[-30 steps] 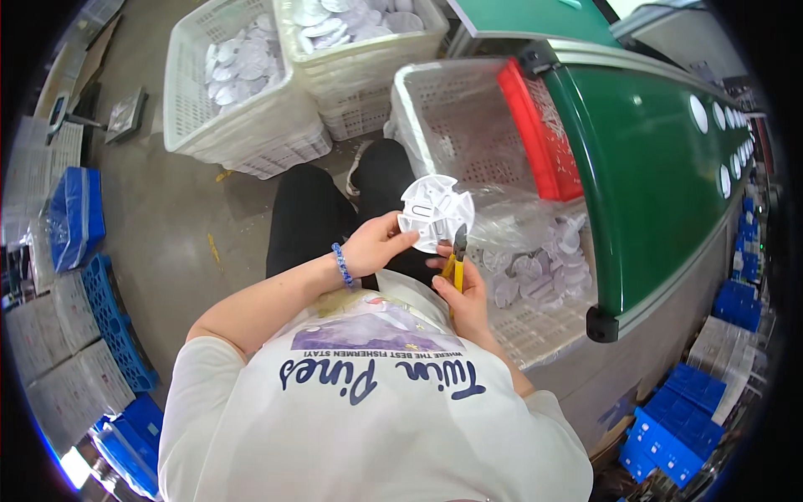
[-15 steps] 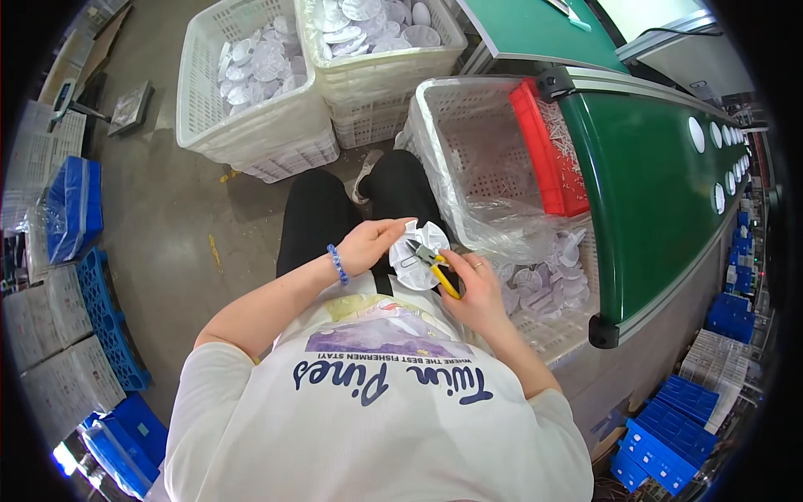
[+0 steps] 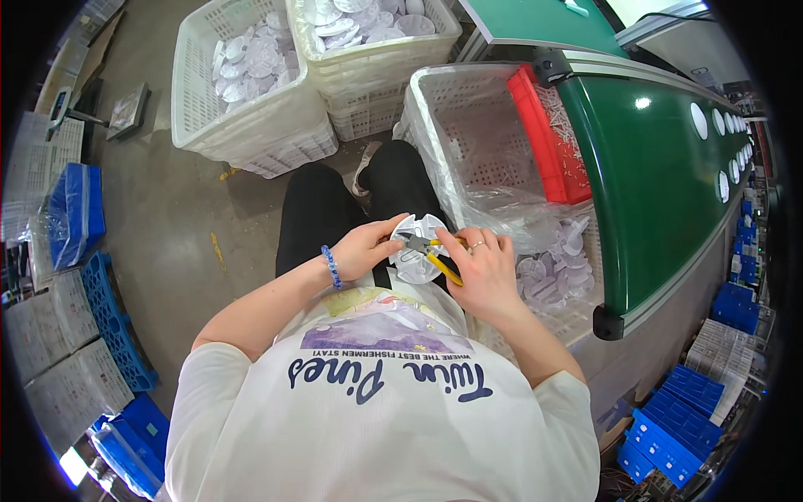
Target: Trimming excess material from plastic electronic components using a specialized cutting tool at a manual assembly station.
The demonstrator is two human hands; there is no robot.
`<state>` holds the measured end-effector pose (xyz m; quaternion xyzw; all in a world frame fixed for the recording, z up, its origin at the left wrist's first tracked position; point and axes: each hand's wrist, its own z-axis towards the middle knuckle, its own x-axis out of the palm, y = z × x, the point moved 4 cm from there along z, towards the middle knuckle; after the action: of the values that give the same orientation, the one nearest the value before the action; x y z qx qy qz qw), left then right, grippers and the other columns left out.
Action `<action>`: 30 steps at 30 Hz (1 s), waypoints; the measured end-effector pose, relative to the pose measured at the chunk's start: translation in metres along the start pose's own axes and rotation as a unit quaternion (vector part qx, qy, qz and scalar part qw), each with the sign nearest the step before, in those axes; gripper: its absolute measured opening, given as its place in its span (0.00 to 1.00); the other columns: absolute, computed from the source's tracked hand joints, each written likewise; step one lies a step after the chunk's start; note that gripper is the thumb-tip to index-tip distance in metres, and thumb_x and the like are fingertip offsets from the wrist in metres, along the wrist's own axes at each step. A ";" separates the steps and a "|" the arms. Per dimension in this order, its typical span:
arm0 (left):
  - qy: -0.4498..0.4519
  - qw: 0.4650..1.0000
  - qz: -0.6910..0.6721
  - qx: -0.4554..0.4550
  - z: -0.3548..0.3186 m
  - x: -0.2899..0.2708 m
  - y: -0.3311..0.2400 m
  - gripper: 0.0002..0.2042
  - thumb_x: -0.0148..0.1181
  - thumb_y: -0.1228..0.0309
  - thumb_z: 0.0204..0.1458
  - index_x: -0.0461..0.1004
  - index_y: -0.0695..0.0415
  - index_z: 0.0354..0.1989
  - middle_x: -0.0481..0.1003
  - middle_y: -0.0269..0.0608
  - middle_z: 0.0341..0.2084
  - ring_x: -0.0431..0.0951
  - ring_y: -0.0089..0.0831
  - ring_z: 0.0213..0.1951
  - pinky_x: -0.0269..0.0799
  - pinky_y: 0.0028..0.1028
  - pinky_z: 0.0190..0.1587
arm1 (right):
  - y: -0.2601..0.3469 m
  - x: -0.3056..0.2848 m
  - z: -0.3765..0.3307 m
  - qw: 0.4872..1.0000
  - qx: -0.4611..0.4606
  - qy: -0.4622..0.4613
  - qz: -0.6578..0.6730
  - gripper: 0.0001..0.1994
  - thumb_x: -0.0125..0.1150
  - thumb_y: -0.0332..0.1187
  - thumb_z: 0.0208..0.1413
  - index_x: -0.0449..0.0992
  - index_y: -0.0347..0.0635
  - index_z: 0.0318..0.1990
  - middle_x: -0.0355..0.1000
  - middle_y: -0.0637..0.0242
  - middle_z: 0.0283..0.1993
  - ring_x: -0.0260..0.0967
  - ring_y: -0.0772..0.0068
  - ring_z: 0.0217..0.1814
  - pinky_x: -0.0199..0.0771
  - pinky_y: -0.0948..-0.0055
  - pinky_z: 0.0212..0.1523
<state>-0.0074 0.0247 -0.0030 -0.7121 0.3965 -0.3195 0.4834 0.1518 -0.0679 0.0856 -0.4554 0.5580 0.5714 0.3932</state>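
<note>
Above my lap, my left hand (image 3: 372, 247) grips a round white plastic part (image 3: 416, 268) by its left edge, thumb on top. The part has raised ribs and notches along its rim. My right hand (image 3: 487, 272) is closed on yellow-handled cutting pliers (image 3: 443, 266). Their dark jaws lie over the upper left of the white part, close to my left thumb. The handles are spread apart. Whether the jaws have anything between them is too small to tell.
White crates (image 3: 238, 138) of round white parts stand ahead. A plastic-lined crate (image 3: 418, 105) on my right holds clear pieces (image 3: 556, 263) and supports a red tray (image 3: 544, 151) of small white bits. Beside it, a green conveyor belt (image 3: 661, 192) carries white discs (image 3: 699, 121).
The pliers' handles have spread wider, and my right hand has shifted slightly right. My left thumb now lies over the white part's edge. The view has shifted slightly.
</note>
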 end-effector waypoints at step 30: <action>-0.215 0.930 -0.289 -0.070 0.037 -0.169 0.007 0.12 0.48 0.68 0.58 0.68 0.62 0.47 0.71 0.34 0.33 0.67 0.16 0.29 0.65 0.13 0.27 | -0.231 0.257 -0.219 0.775 0.548 -0.191 0.248 0.24 0.64 0.30 0.42 0.67 0.34 0.49 0.71 0.62 0.39 0.68 0.69 0.38 0.67 0.72 0.40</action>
<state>-0.0594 0.1871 -0.0337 -0.8795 0.0815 -0.2557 0.3931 0.3205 -0.2849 -0.2172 0.1105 0.7837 0.3217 0.5196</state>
